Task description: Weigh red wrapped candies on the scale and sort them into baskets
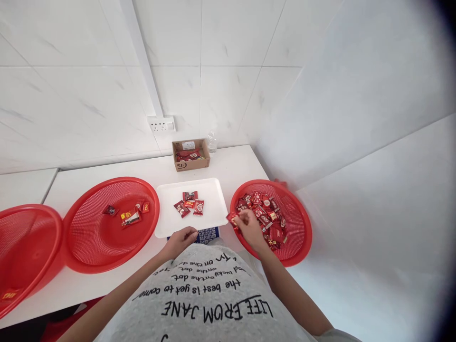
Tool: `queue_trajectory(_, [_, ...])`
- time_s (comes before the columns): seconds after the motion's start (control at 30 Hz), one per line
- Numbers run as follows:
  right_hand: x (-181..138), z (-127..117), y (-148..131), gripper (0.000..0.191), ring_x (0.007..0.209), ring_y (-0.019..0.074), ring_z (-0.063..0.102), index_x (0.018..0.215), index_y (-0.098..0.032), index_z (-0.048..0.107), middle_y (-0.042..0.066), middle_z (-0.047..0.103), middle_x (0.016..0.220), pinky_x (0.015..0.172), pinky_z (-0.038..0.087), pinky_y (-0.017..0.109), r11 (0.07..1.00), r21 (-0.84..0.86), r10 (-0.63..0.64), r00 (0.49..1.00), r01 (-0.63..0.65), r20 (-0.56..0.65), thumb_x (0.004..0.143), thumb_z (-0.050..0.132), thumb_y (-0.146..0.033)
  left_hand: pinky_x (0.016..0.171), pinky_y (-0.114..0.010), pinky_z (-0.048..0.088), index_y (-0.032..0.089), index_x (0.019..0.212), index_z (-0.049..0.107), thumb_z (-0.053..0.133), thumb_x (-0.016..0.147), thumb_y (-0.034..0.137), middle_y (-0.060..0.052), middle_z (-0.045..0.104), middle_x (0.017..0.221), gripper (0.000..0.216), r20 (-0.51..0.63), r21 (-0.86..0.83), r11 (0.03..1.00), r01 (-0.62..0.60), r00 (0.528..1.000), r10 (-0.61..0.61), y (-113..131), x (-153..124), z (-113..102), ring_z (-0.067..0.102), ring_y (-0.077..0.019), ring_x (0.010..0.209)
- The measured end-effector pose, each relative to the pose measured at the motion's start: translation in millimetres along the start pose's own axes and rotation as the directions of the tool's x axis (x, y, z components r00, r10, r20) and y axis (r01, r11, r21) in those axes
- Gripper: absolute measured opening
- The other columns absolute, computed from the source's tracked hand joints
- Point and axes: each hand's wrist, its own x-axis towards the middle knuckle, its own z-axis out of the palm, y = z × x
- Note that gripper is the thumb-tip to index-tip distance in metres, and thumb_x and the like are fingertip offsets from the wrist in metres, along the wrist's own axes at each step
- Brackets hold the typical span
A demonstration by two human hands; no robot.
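Observation:
My right hand (250, 230) pinches a small red candy packet (232, 218) over the left rim of the right red basket (307, 228). That basket holds a heap of red-wrapped candies (265, 211). Left of it is a white tray (167, 216) with several small candy packets (198, 207) grouped in its middle. My left hand (182, 241) rests by the tray's front edge, its fingers curled together with nothing visible in them. Beside those fingers, a blue keypad (208, 234) shows partly from under the tray.
A second red basket (81, 209) with a few packets stands left of the tray. A third basket (32, 213) is cut off at the left. Behind the tray are a cardboard box (194, 164) of packets and a clear plastic bottle (212, 141), near the wall.

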Motion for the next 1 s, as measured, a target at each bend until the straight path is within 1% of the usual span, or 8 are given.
queue_trajectory(0.13, [-14.1, 40.7, -21.5, 0.025, 0.066, 0.0140, 0.052, 0.090, -0.022, 0.047, -0.004, 0.054, 0.070, 0.065, 0.042, 0.028, 0.997, -0.011, -0.064, 0.953, 0.070, 0.296, 0.072, 0.059, -0.035, 0.075, -0.030, 0.045, 0.018, 0.092, 0.059, 0.044, 0.081, 0.050, -0.003, 0.064, 0.083, 0.037, 0.087, -0.235, 0.972, 0.006, 0.996, 0.015, 28.5, -0.2, -1.8, 0.058, -0.0175, 0.080])
queue_trajectory(0.27, [-21.1, 60.0, -25.1, 0.043, 0.069, 0.0132, 0.054, 0.105, -0.022, 0.047, -0.002, 0.058, 0.078, 0.065, 0.041, 0.026, 0.996, 0.028, -0.083, 0.867, 0.080, 0.492, 0.069, 0.064, -0.039, 0.073, -0.029, 0.044, 0.017, 0.083, 0.059, 0.046, 0.080, 0.048, -0.002, 0.063, 0.078, 0.034, 0.075, -0.226, 0.974, -0.006, 0.997, 0.023, 39.8, -1.7, -3.9, 0.056, -0.0168, 0.075])
queue_trajectory(0.33, [-22.8, 62.1, -22.8, 0.044, 0.071, 0.0132, 0.053, 0.104, -0.021, 0.049, -0.001, 0.059, 0.080, 0.064, 0.040, 0.025, 0.998, 0.025, -0.065, 0.852, 0.061, 0.519, 0.069, 0.063, -0.044, 0.069, -0.028, 0.043, 0.017, 0.078, 0.058, 0.046, 0.080, 0.048, -0.001, 0.061, 0.072, 0.033, 0.048, -0.190, 0.982, 0.013, 0.999, -0.004, 37.5, -2.5, -3.9, 0.054, -0.0161, 0.071])
queue_trajectory(0.43, [-23.5, 61.1, -18.3, 0.034, 0.066, 0.0127, 0.050, 0.083, -0.018, 0.055, -0.001, 0.057, 0.071, 0.059, 0.036, 0.024, 0.993, -0.082, -0.026, 0.847, 0.082, 0.530, 0.076, 0.053, -0.051, 0.069, -0.028, 0.043, 0.017, 0.077, 0.057, 0.046, 0.080, 0.047, 0.000, 0.060, 0.071, 0.032, -0.005, -0.165, 0.986, 0.014, 1.000, -0.015, 32.2, -3.8, -3.3, 0.054, -0.0160, 0.070])
queue_trajectory(0.57, [-21.8, 59.0, -16.4, 0.040, 0.058, 0.0113, 0.043, 0.063, -0.018, 0.051, -0.003, 0.049, 0.058, 0.053, 0.030, 0.023, 0.974, -0.165, -0.036, 0.827, 0.154, 0.561, 0.077, 0.047, -0.055, 0.069, -0.028, 0.043, 0.018, 0.076, 0.056, 0.046, 0.079, 0.050, -0.001, 0.061, 0.072, 0.034, 0.018, -0.192, 0.981, 0.026, 1.000, -0.023, 31.9, -4.8, -2.9, 0.054, -0.0163, 0.071])
queue_trajectory(0.73, [-20.5, 60.1, -18.7, 0.045, 0.055, 0.0100, 0.038, 0.056, -0.019, 0.045, -0.005, 0.044, 0.054, 0.050, 0.026, 0.023, 0.960, -0.186, -0.066, 0.815, 0.210, 0.576, 0.073, 0.050, -0.059, 0.061, -0.026, 0.040, 0.019, 0.070, 0.051, 0.047, 0.076, 0.055, 0.002, 0.054, 0.065, 0.038, 0.042, -0.171, 0.985, 0.040, 0.999, -0.033, 31.8, -2.9, -1.3, 0.049, -0.0143, 0.064])
queue_trajectory(0.87, [-21.2, 61.9, -18.9, 0.046, 0.055, 0.0104, 0.038, 0.057, -0.019, 0.044, -0.004, 0.043, 0.055, 0.049, 0.026, 0.023, 0.963, -0.193, -0.051, 0.828, 0.189, 0.558, 0.076, 0.044, -0.061, 0.055, -0.024, 0.035, 0.019, 0.065, 0.049, 0.048, 0.076, 0.054, 0.005, 0.047, 0.059, 0.037, -0.028, -0.176, 0.984, 0.035, 0.999, -0.040, 26.3, -1.0, 1.5, 0.043, -0.0122, 0.057])
queue_trajectory(1.0, [-20.8, 61.5, -18.8, 0.041, 0.058, 0.0114, 0.041, 0.062, -0.019, 0.047, -0.003, 0.047, 0.059, 0.051, 0.028, 0.023, 0.968, -0.173, -0.047, 0.807, 0.183, 0.589, 0.080, 0.040, -0.055, 0.054, -0.024, 0.033, 0.019, 0.063, 0.046, 0.048, 0.076, 0.053, 0.006, 0.043, 0.056, 0.036, -0.102, -0.181, 0.982, 0.050, 0.992, -0.070, 21.8, -0.5, 2.5, 0.039, -0.0116, 0.055])
